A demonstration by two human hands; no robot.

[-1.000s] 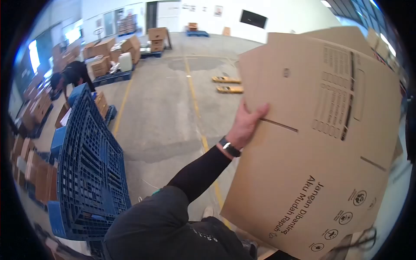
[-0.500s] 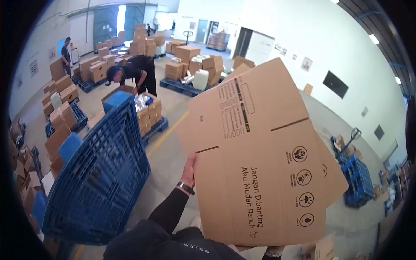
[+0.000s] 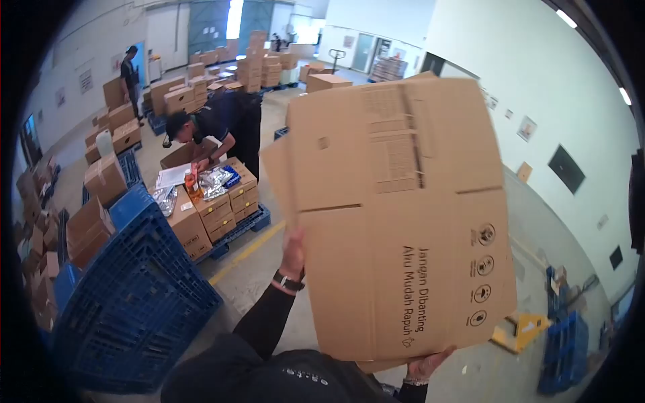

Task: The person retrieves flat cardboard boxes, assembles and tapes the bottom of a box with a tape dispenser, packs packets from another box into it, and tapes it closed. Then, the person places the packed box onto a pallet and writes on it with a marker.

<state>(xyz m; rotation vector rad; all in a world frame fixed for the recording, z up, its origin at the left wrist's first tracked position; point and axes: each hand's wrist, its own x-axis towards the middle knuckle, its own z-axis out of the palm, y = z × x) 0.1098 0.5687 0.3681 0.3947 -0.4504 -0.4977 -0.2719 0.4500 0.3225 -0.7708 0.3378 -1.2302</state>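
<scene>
Flattened cardboard boxes (image 3: 349, 269), at least two in a stack, are held up in front of me, printed with dark text and handling symbols. My left hand (image 3: 293, 254) grips their left edge, its fingers partly hidden behind the board. At the lower right, my right hand (image 3: 430, 365) is closed on the bottom edge, thumb toward the front. Behind the front sheet, another one sticks out on the left.
A blue plastic pallet (image 3: 134, 295) stands tilted at my left. Beyond it, a co-worker (image 3: 222, 127) bends over stacked cartons (image 3: 218, 218) on a pallet. Another person (image 3: 130, 80) stands farther back. A yellow pallet jack (image 3: 524, 332) is at the right.
The cardboard has turned more upright and shifted slightly right. My right hand has come into view at its bottom edge. The view has swung left, showing more of the co-worker's cartons.
</scene>
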